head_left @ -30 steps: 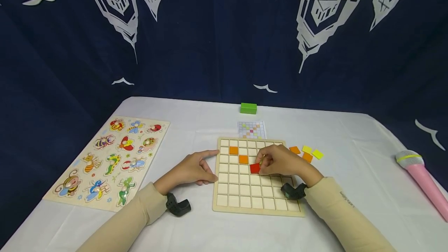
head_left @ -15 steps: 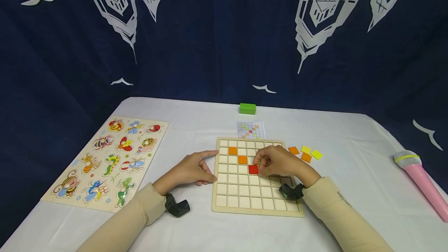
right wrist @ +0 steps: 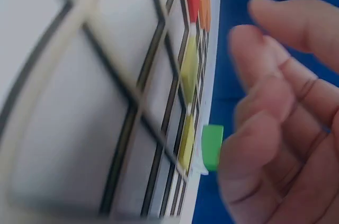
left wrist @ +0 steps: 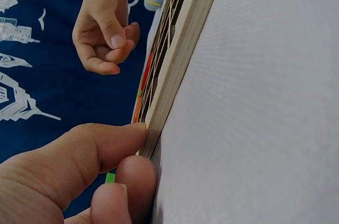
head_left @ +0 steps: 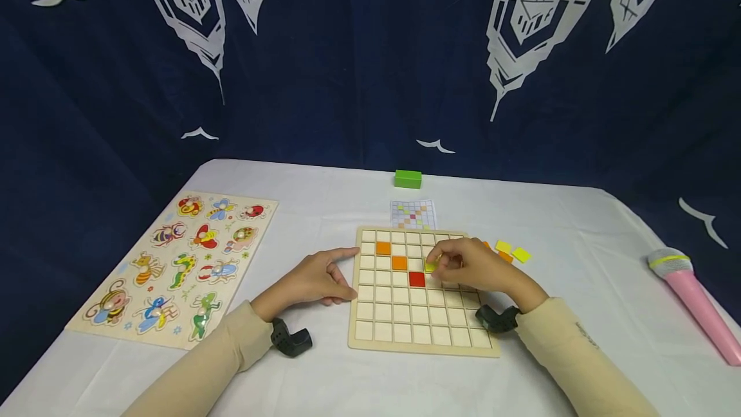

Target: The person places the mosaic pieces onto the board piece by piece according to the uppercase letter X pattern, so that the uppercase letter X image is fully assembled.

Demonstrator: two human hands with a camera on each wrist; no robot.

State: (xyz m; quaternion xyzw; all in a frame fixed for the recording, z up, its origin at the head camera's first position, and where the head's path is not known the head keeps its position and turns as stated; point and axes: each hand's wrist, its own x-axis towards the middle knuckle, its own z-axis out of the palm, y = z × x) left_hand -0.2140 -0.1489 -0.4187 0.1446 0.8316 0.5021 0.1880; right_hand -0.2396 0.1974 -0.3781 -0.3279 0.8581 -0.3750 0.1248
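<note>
A wooden grid board (head_left: 424,349) lies on the table. My left hand (head_left: 312,278) touches its left edge, index finger and thumb spread apart; the left wrist view shows the fingertips (left wrist: 139,134) against the board's side. Over the board's upper right part hovers my right hand (head_left: 471,266), fingers loosely bent around nothing. Just left of it, a red tile (head_left: 417,279) sits flat in a square. Two orange tiles (head_left: 399,263) run diagonally up-left from it. In the right wrist view, two yellow tiles (right wrist: 189,70) also lie in squares; my hand partly covers that area in the head view.
Loose yellow tiles (head_left: 521,255) and orange tiles (head_left: 505,256) lie right of the board. Behind it are a small coloured grid card (head_left: 412,213) and a green block (head_left: 408,179). An insect puzzle board (head_left: 179,269) is at left, a pink microphone (head_left: 697,304) at right.
My right hand has let go of the red tile, which now sits in its square, and has drawn away to the right. The left hand keeps its place at the board's edge.
</note>
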